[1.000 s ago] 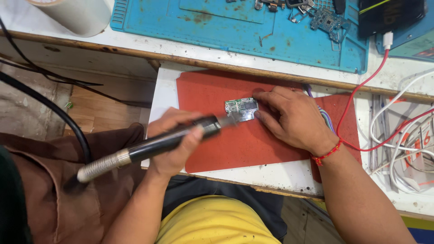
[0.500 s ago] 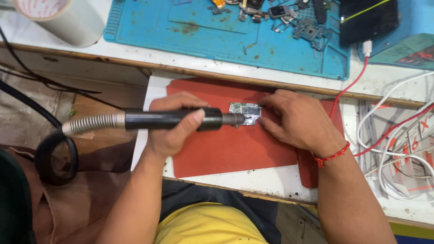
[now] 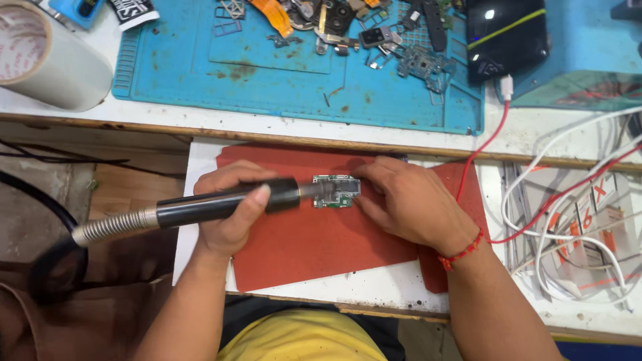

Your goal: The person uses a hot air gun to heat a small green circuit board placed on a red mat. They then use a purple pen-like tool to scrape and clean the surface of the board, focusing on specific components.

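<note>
A small green circuit board (image 3: 336, 191) lies on a red mat (image 3: 321, 247) on a white pull-out shelf. My left hand (image 3: 231, 214) grips a black hot-air handpiece (image 3: 214, 206) with a ribbed metal hose; its nozzle points right and sits over the board's left edge. My right hand (image 3: 404, 200) rests on the mat, its fingertips pressing on the board's right side. A red thread band circles my right wrist.
A blue work mat (image 3: 301, 73) above holds several loose phone parts. A roll of clear tape (image 3: 43, 57) stands at the upper left, a black device (image 3: 506, 40) with a red cable at the upper right. White and red cables (image 3: 568, 220) lie to the right.
The handpiece has swung from a diagonal to nearly level, its hose end rising to the left. The nozzle stays at the board and my right hand keeps holding it.
</note>
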